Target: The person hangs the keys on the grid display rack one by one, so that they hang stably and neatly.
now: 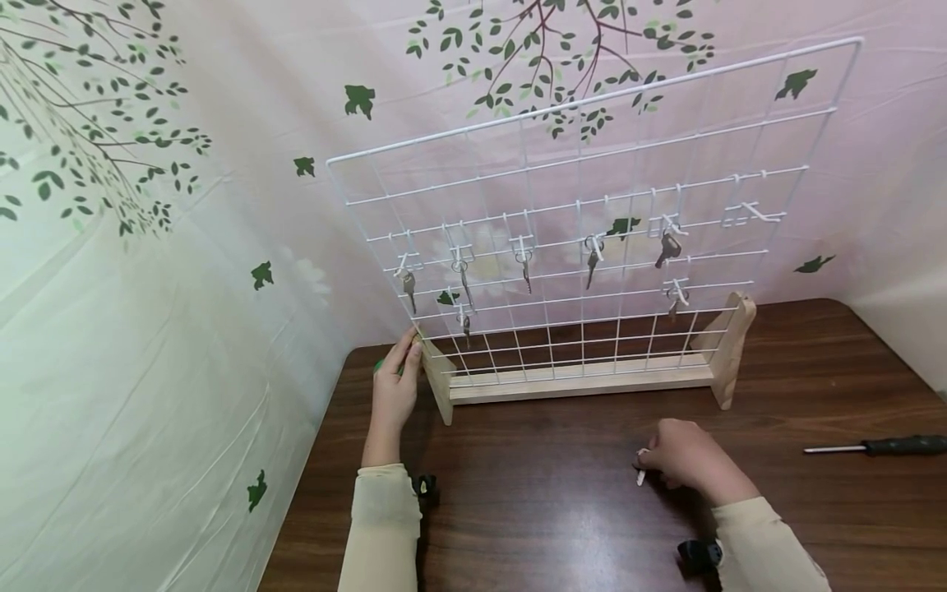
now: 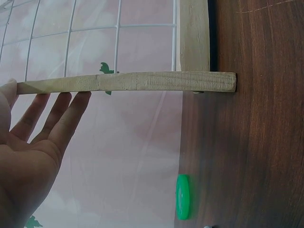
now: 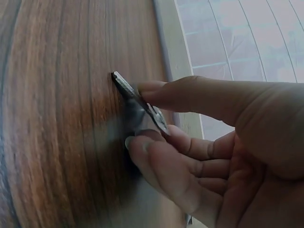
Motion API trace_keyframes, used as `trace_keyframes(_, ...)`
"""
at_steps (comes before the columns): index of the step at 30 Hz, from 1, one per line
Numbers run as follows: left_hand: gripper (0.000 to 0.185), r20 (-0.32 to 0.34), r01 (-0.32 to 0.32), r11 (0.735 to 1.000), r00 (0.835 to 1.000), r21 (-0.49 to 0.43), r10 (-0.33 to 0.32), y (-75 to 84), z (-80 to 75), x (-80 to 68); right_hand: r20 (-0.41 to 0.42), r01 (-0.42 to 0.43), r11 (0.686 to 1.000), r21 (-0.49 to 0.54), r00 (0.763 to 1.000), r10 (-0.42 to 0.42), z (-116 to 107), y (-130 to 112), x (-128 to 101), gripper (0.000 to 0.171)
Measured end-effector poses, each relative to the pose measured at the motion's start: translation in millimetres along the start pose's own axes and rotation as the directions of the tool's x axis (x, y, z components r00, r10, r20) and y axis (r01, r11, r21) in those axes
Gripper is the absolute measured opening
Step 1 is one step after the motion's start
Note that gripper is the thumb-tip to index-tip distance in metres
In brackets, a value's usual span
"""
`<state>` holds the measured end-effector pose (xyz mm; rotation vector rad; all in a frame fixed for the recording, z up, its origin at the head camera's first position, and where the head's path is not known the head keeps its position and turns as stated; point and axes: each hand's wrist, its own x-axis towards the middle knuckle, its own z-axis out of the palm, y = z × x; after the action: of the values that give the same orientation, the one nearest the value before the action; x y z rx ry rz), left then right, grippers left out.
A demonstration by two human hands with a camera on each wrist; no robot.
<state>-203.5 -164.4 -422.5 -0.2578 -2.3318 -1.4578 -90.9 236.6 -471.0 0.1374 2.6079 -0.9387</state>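
A white wire grid panel (image 1: 592,205) stands in a wooden base (image 1: 577,382) at the back of the dark wooden table (image 1: 555,510). Several keys (image 1: 592,265) hang from white hooks on its middle rows. My left hand (image 1: 405,352) lies with straight fingers (image 2: 57,111) against the left wooden foot (image 2: 133,81) of the stand, holding nothing. My right hand (image 1: 669,460) rests on the table in front of the stand and pinches a small metal key (image 3: 137,102) between thumb and fingers. The key's tip (image 1: 641,475) touches the tabletop.
A black-handled screwdriver (image 1: 880,446) lies on the table at the far right. A small green disc (image 2: 183,196) sits on the table by the left foot of the stand. A leaf-printed cloth (image 1: 148,247) hangs close behind and to the left.
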Motion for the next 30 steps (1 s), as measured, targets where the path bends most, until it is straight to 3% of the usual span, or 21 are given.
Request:
trace_keyframes(8, 0.04, -0.002, 0.0, 1.0, 1.0, -0.008, 0.0, -1.2, 0.6, 1.7, 0.033, 0.011, 0.999, 0.044, 0.999, -0.012, 5.3, -5.1, 1.2, 0.038)
trace_keyframes(14, 0.041, -0.005, 0.002, 1.0, 1.0, -0.011, -0.002, -25.6, 3.8, 8.5, 0.005, 0.051, 0.997, 0.063, 0.999, -0.051, 5.6, -8.2, 0.8, 0.028)
trace_keyframes(18, 0.041, 0.0, -0.014, 1.0, 1.0, -0.014, 0.014, -32.9, 2.8, 9.8, -0.027, 0.117, 0.986, 0.115, 0.993, -0.115, 1.5, -10.5, -3.4, 0.024)
trace_keyframes(24, 0.041, 0.018, -0.03, 0.999, 0.999, -0.018, 0.03, -34.1, -0.4, 9.1, -0.075, 0.236, 0.93, 0.282, 0.972, -0.224, -14.4, -18.8, -13.6, 0.021)
trace_keyframes(30, 0.042, 0.034, -0.026, 1.0, 0.999, 0.004, 0.026, -33.7, -1.5, 7.4, -0.213, 0.386, 0.859, 0.337, 0.92, -0.33, -42.5, -33.4, -31.5, 0.019)
